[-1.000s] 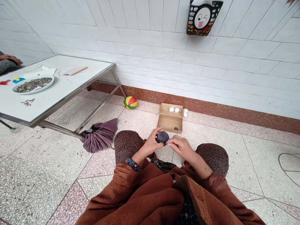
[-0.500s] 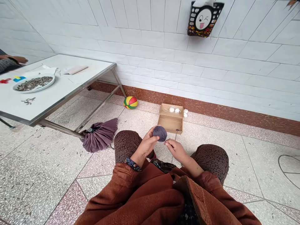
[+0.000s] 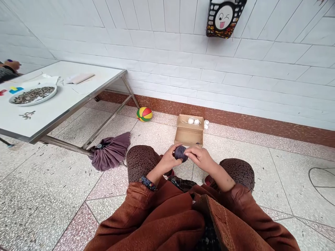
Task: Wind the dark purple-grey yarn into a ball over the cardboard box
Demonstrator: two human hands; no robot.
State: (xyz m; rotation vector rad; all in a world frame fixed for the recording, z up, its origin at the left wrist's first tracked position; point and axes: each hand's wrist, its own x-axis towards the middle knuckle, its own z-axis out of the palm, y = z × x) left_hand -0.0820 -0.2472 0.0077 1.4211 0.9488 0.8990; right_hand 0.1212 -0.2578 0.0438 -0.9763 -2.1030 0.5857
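Note:
My left hand (image 3: 170,159) is wrapped round a ball of dark grey-purple yarn (image 3: 180,153), holding it above the floor between my knees. At the ball's right side my right hand (image 3: 200,157) is closed in a pinch, its fingertips against the yarn; the strand itself is too thin to make out. Just beyond my hands an open cardboard box (image 3: 183,135) lies on the floor. White balls (image 3: 193,120) rest at its raised lid, and a small dark thing (image 3: 198,143) shows at its near right corner.
At the left stands a white table (image 3: 62,108) with a plate of seeds (image 3: 36,94). Under its edge lie a folded purple umbrella (image 3: 111,151) and a striped ball (image 3: 144,114). A black basket (image 3: 225,17) hangs on the wall. Another person's hand (image 3: 12,65) is at far left.
My right hand has moved up and left from beside the yarn ball onto its right side. The ball has shifted slightly right and down. The view has shifted slightly.

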